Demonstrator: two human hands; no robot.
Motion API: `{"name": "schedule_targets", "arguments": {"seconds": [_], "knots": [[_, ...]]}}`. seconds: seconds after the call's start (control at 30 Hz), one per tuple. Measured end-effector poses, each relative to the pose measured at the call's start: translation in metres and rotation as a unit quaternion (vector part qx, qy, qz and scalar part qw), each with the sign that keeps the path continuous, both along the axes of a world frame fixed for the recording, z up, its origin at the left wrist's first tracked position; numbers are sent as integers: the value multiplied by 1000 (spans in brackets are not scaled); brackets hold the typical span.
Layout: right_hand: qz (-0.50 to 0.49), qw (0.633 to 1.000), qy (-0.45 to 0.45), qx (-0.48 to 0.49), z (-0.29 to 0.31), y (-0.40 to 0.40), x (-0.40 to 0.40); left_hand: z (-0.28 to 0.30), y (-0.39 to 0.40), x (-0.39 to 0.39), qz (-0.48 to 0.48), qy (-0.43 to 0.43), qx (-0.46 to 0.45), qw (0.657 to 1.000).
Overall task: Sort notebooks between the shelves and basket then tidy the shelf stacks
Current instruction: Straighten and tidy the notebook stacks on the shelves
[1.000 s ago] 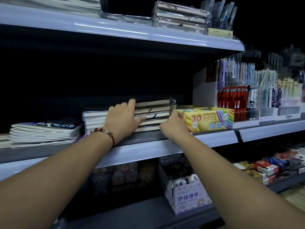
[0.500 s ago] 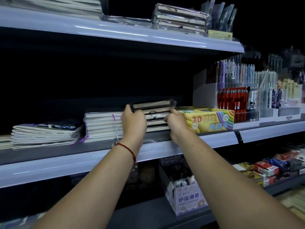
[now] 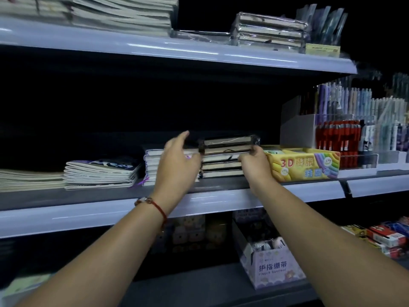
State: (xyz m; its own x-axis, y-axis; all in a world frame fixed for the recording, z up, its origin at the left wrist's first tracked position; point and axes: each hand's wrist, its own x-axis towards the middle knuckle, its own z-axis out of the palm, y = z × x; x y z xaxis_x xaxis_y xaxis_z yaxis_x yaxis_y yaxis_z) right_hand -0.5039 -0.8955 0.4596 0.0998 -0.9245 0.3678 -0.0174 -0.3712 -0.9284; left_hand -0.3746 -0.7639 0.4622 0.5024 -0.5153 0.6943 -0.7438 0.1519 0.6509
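Head view: You reach both arms to the middle shelf [image 3: 221, 197], where a stack of dark wrapped notebooks [image 3: 223, 159] sits between a stack of white notebooks [image 3: 152, 166] on its left and a yellow box printed "3D" [image 3: 305, 165] on its right. Your left hand [image 3: 177, 160] is raised at the left end of the dark stack, fingers extended and held loosely together, the thumb set against the stack's left edge; whether the fingertips touch the top notebook is blurred, so you cannot tell. A red cord bracelet [image 3: 155, 206] circles that wrist. Your right hand [image 3: 254, 161] meets the stack's right end, its fingers curled around the edges of the upper notebooks, just beside the yellow box. The topmost notebook lies flat in clear wrap.

Further left on the same shelf rest a fanned pile of thin purple-edged notebooks [image 3: 99, 173] and a paler pile at the frame's edge. The upper shelf [image 3: 177, 49] carries more notebook stacks, some wrapped. To the right stands a pen display [image 3: 345, 134]. Below, a box marked "Finger Bandage" [image 3: 273, 269] sits on the lower shelf.
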Motion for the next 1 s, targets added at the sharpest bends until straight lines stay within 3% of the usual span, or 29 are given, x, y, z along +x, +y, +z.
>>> {"name": "schedule_targets", "arguments": {"seconds": [0.03, 0.13, 0.2, 0.27, 0.33, 0.43, 0.63, 0.87, 1.0], "knots": [[-24, 999, 17, -14, 0, 2, 3, 1, 10, 18, 39, -17, 3, 999], [-81, 993, 40, -73, 3, 19, 10, 3, 34, 66, 82, 64, -5, 995], [-59, 985, 54, -151, 6, 43, 15, 4, 42, 85, 96, 70, 31, 992], [27, 963, 170, -208, 7, 63, 25, 3, 45, 96, 100, 14, 116, 988], [78, 915, 338, -204, 6, 72, 38, 1, 48, 103, 139, -96, 213, 962], [38, 870, 459, -176, 6, 66, 55, 2, 51, 111, 235, -231, 297, 896], [-37, 866, 472, -161, 3, 43, 73, 5, 51, 116, 239, -287, 297, 879], [-88, 883, 445, -118, -2, 29, 75, 0, 41, 120, 215, -279, 263, 898], [-79, 903, 408, -105, -6, 26, 74, -2, 40, 121, 184, -212, 251, 926]]}}
